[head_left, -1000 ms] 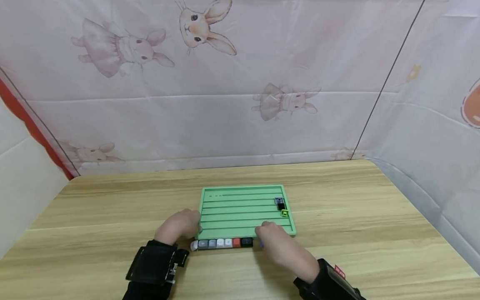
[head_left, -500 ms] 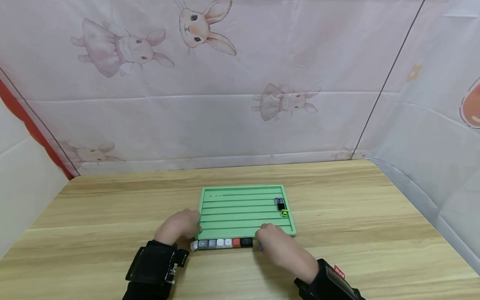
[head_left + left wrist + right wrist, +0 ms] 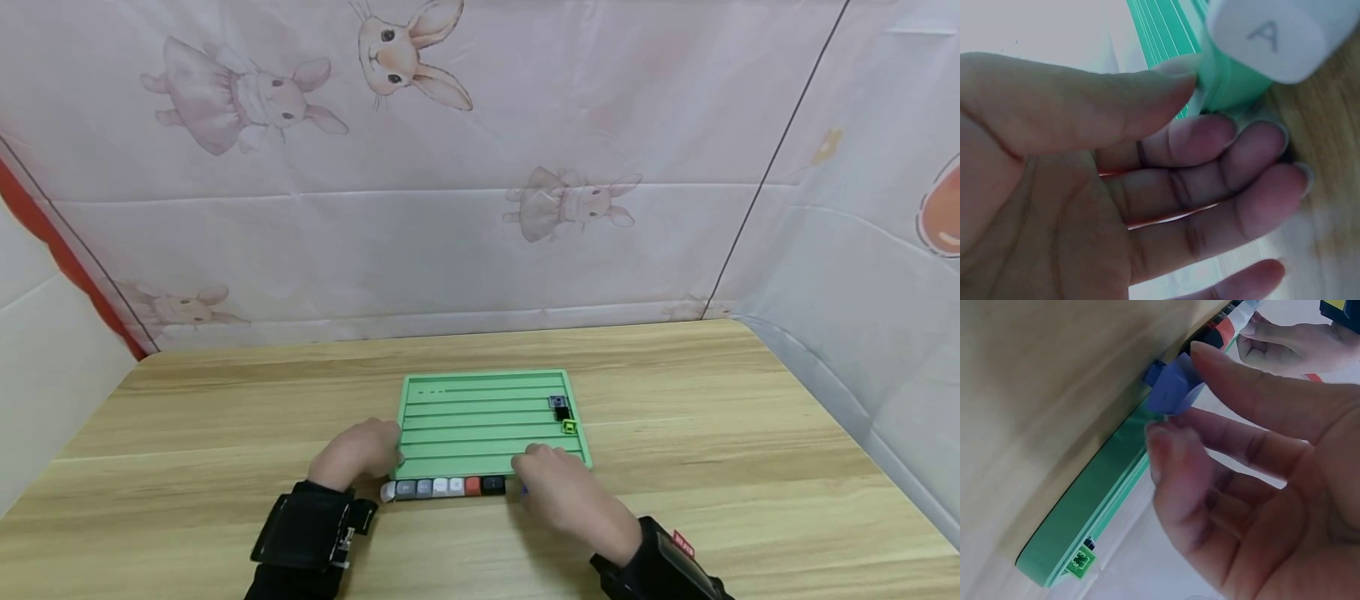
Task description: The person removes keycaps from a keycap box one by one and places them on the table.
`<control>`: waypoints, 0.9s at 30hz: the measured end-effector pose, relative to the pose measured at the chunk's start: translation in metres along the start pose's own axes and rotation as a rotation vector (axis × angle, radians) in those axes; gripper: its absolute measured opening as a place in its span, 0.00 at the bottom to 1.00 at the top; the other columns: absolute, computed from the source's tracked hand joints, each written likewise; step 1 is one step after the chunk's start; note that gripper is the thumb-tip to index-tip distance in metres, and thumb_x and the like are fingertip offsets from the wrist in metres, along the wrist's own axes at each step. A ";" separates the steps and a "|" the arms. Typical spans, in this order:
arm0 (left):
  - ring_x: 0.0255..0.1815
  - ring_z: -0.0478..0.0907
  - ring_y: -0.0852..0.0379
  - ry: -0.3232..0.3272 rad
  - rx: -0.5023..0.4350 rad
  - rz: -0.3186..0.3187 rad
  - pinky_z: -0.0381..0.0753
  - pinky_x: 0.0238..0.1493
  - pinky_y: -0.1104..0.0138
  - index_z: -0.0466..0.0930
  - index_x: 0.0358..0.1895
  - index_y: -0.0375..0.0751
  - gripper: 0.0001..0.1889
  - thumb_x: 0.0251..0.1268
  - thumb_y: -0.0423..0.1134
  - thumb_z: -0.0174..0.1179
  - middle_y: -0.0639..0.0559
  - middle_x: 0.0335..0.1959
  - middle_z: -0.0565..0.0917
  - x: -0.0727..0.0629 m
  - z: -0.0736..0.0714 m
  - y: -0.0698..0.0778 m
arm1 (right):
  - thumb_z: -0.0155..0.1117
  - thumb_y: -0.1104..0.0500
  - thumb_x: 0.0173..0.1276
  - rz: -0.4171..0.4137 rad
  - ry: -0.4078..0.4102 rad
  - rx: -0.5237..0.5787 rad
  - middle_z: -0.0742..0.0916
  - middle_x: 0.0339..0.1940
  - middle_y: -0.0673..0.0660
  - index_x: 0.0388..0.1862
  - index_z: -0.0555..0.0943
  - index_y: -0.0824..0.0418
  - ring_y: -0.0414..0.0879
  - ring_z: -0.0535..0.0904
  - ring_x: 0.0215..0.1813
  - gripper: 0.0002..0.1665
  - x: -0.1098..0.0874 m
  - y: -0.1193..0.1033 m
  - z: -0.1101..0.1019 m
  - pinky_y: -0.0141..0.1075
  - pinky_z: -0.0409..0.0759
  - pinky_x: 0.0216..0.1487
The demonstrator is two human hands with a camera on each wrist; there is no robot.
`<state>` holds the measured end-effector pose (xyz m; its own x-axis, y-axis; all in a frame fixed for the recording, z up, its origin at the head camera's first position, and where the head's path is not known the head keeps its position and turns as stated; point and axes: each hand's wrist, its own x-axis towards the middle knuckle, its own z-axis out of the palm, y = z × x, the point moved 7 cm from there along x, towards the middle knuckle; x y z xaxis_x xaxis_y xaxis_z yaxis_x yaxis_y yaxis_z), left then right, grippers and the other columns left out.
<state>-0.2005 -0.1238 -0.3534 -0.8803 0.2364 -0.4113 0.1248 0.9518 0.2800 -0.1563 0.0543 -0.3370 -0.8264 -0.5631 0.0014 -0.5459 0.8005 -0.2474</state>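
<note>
A flat green tray (image 3: 480, 421) with raised ridges lies on the table. My left hand (image 3: 363, 450) pinches its near left corner, thumb on the rim and fingers against the outer side. Close above those fingers is a white keycap marked A (image 3: 1272, 37). It ends a row of grey, white, red and black keycaps (image 3: 448, 487) along the tray's near side. My right hand (image 3: 562, 492) pinches a blue keycap (image 3: 1172, 387) between thumb and index finger, beside the row's black end. A small blue piece (image 3: 1154, 373) shows behind that keycap.
Inside the tray at its right edge sit a grey piece (image 3: 557, 402), a black piece (image 3: 562, 413) and a yellow-green piece (image 3: 569, 427). The wooden table (image 3: 247, 400) reaches back to a hanging cloth (image 3: 420, 267) printed with rabbits.
My right hand has shifted very slightly to the right. The left hand, the tray and the keycap row stay in place.
</note>
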 end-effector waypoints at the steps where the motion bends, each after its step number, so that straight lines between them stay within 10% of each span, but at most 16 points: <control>1: 0.18 0.59 0.57 0.001 0.001 -0.001 0.60 0.21 0.68 0.71 0.26 0.35 0.08 0.64 0.30 0.53 0.51 0.17 0.62 0.000 0.000 0.000 | 0.66 0.71 0.47 0.003 0.004 0.002 0.78 0.22 0.52 0.28 0.79 0.64 0.40 0.67 0.22 0.08 0.000 0.000 -0.001 0.29 0.65 0.20; 27: 0.17 0.60 0.57 0.011 -0.003 -0.003 0.60 0.21 0.68 0.71 0.25 0.35 0.08 0.64 0.30 0.53 0.51 0.17 0.63 0.000 0.000 0.000 | 0.57 0.78 0.48 0.057 0.024 0.060 0.77 0.20 0.54 0.37 0.77 0.67 0.40 0.68 0.20 0.17 0.003 0.002 0.003 0.29 0.66 0.17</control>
<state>-0.2008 -0.1234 -0.3534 -0.8859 0.2309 -0.4024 0.1203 0.9520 0.2814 -0.1593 0.0542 -0.3404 -0.8592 -0.5116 0.0091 -0.4895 0.8168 -0.3054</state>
